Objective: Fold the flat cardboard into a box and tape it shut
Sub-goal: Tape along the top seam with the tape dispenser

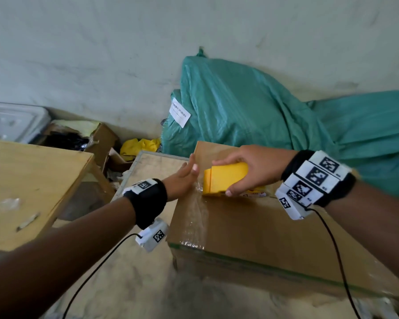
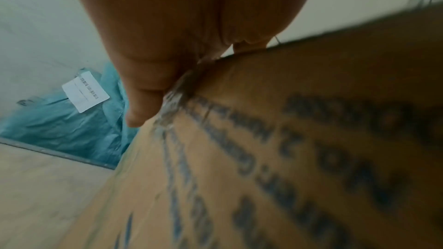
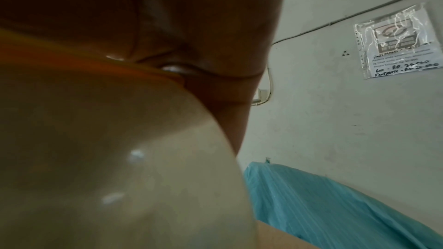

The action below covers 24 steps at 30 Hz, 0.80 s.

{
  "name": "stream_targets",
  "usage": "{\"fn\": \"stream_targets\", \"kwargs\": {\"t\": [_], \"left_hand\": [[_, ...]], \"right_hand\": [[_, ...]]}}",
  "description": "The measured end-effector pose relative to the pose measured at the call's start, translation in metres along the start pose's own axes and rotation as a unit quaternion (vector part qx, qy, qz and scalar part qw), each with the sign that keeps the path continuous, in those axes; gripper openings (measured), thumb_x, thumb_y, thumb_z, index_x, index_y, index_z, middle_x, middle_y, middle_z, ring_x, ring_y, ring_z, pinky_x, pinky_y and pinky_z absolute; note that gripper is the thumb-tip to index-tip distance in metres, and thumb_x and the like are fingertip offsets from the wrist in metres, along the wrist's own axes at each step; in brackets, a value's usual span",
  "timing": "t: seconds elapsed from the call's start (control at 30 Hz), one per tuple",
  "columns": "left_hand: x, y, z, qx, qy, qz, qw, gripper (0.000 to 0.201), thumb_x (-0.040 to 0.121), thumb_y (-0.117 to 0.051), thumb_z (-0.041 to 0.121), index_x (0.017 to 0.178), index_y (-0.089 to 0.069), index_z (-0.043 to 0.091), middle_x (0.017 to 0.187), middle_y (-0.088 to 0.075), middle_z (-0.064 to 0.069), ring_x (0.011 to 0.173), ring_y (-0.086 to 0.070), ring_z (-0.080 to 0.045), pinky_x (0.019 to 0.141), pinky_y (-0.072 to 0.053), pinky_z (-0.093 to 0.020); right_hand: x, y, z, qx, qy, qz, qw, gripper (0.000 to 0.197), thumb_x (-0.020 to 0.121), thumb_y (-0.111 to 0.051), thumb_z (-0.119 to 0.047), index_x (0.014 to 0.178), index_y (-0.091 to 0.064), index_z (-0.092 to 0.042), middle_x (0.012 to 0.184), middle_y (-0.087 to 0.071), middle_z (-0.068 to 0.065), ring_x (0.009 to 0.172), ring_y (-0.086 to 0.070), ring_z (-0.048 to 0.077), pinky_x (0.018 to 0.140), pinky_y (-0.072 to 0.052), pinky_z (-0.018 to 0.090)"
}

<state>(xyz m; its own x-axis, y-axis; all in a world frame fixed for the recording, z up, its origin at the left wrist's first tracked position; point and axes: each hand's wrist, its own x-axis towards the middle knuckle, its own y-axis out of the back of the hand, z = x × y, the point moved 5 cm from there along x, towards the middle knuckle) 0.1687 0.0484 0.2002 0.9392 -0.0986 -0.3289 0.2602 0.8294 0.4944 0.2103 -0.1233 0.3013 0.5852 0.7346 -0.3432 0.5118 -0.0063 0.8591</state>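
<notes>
A brown cardboard box stands folded on a wooden surface, its top flaps down. A strip of clear tape runs across the top from the near edge to a yellow tape dispenser. My right hand grips the dispenser from above and holds it on the box top. My left hand lies with straight fingers against the box's upper left edge, beside the tape. In the left wrist view the thumb presses crinkled tape on the printed box side. The right wrist view shows only palm and blurred tape roll.
Teal woven sacks lie against the wall right behind the box. A wooden table stands at the left, with an open carton and a yellow bag behind it. The box rests on a framed wooden board.
</notes>
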Motion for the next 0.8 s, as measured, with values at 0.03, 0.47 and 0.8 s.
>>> {"fn": "stream_targets", "kwargs": {"t": [0.03, 0.47, 0.8], "left_hand": [[0.001, -0.001, 0.000, 0.019, 0.001, 0.001, 1.000, 0.064, 0.101, -0.021, 0.047, 0.153, 0.009, 0.025, 0.163, -0.003, 0.002, 0.150, -0.004, -0.018, 0.122, -0.006, -0.035], [0.003, -0.003, -0.008, 0.021, -0.014, 0.011, 1.000, 0.066, 0.101, -0.036, 0.041, 0.153, 0.004, 0.035, 0.158, -0.026, -0.002, 0.136, -0.035, -0.013, 0.099, -0.027, -0.018], [0.004, -0.003, -0.006, 0.061, 0.033, 0.010, 0.998, 0.065, 0.099, -0.034, 0.049, 0.150, 0.005, 0.046, 0.155, -0.033, -0.004, 0.129, -0.046, -0.022, 0.094, -0.036, -0.023]], "right_hand": [[0.000, 0.000, 0.000, -0.001, 0.000, 0.002, 1.000, 0.083, 0.072, -0.082, -0.053, 0.145, -0.046, -0.039, 0.120, -0.047, -0.024, 0.106, -0.045, -0.003, 0.076, -0.032, 0.007], [-0.006, 0.001, 0.003, -0.019, -0.008, 0.019, 1.000, 0.080, 0.071, -0.077, -0.064, 0.142, -0.049, -0.041, 0.142, -0.055, -0.014, 0.123, -0.052, 0.006, 0.096, -0.040, 0.023], [-0.077, 0.011, 0.074, -0.012, -0.095, -0.010, 0.995, 0.076, 0.073, -0.075, -0.065, 0.141, -0.049, -0.045, 0.109, -0.057, -0.032, 0.076, -0.049, -0.029, 0.063, -0.036, 0.011]]}}
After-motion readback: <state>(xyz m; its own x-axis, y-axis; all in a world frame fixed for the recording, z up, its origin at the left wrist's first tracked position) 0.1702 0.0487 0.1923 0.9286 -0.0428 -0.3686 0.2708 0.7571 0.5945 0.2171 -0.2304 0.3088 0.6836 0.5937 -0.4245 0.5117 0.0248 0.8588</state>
